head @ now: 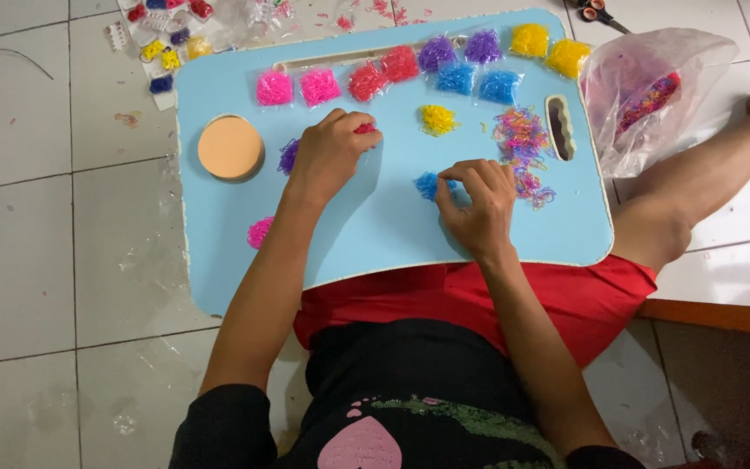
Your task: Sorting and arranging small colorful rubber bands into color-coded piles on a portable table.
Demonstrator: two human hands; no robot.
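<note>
Rubber bands, blue pile point(428, 185), sit mid-tray on the light blue lap tray point(375, 226); right hand point(479, 201) pinches at the pile's edge, fingertips closed on a few bands. Left hand point(330, 153) is curled, gripping a red clump point(366, 128), with a purple pile point(288, 156) just beside it. Mixed loose bands point(523, 139) lie right of centre. Sorted packets point(410, 69) line the far edge. Orange disc point(230, 148) sits left.

Black short sleeves, bare forearms, bare left hand point(330, 152) and right hand point(477, 204). Black top with a pink heart shape (green streaks above it). Red shorts, bare legs and feet.
</note>
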